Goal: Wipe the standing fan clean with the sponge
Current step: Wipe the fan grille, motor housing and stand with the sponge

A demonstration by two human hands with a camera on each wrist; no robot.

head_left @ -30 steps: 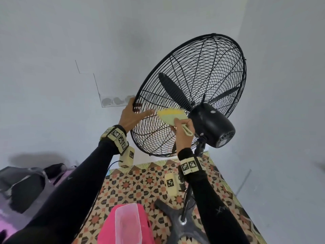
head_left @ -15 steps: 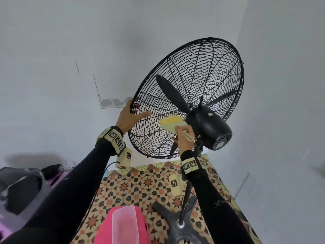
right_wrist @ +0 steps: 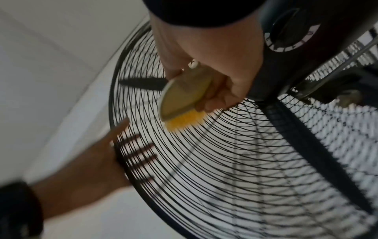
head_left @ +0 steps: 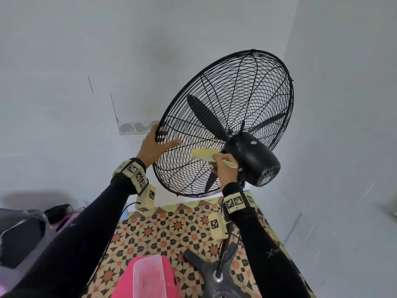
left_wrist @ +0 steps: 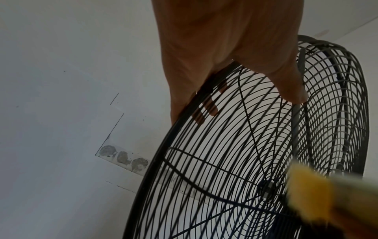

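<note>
A: Where's the sponge (head_left: 205,154) now?

B: In the right hand (head_left: 223,168), fingers curled round its pale handle. Its yellow face is pressed on the rear wire grille of the standing fan (head_left: 223,125), centre of the frame, just beside the black motor housing (head_left: 251,158).

A: And the left hand (head_left: 153,147)?

B: It grips the grille's rim at centre left, fingers hooked over the edge and thumb laid along the wires, steadying the head.

A: How far along is the job?

B: Mid-wipe, I'd judge. Only the patch by the motor is being worked. The upper grille, the front face, the blades (head_left: 206,117), the pole and the base (head_left: 217,278) at the bottom of the frame look like work still to do. The right wrist view is blurred, so I can't tell whether the wires already look cleaner.
</note>
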